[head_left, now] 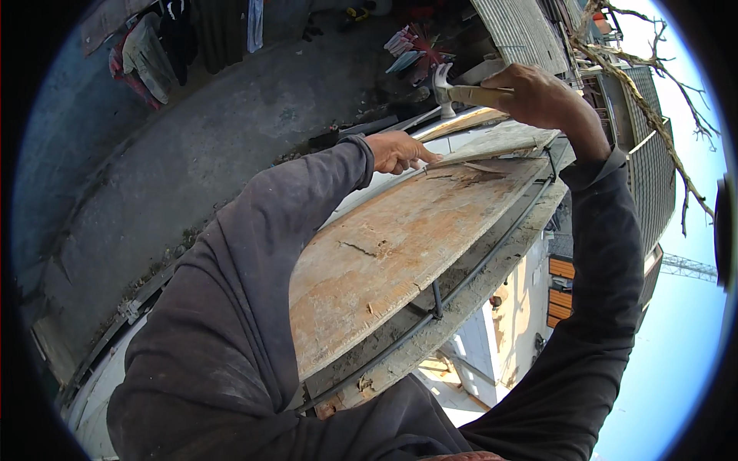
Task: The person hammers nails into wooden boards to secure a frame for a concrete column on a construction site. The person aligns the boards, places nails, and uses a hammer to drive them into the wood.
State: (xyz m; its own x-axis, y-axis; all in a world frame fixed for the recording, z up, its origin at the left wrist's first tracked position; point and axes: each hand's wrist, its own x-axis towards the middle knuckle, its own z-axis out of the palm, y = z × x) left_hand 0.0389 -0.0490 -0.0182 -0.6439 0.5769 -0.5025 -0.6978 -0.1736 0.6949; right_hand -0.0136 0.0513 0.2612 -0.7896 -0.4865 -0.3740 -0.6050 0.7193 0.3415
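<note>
The right hand (pixel 534 96) is wrapped round the handle of a claw hammer with a light brown handle and a shiny grey metal head (pixel 466 94). The hammer is up in the air past the far end of the big board, with its flat hitting side down and its claw up. The hand grips the end away from the head, maybe because that gives a better swing

The left hand (pixel 394 151) is apart from the right one, low down at the edge of the boards. Its pointing finger reaches out to the edge of a thin, pale, flat board (pixel 500 144), perhaps to keep something steady. A tiny thing is by the fingertips, but it is too small to name, and I cannot tell if this hand pinches it

The thin board lies over the far end of a big, worn, brown wooden board (pixel 369 257). The big board has cracks and pale dusty marks. A thin, dark metal rail (pixel 437 300) runs along its right side, and it may help to hold the board up

Behind, clothes in dark and pale cloth (pixel 146 61) hang over the grey ground (pixel 200 131). I can read no brand, label or writing on the hammer or the boards
</note>
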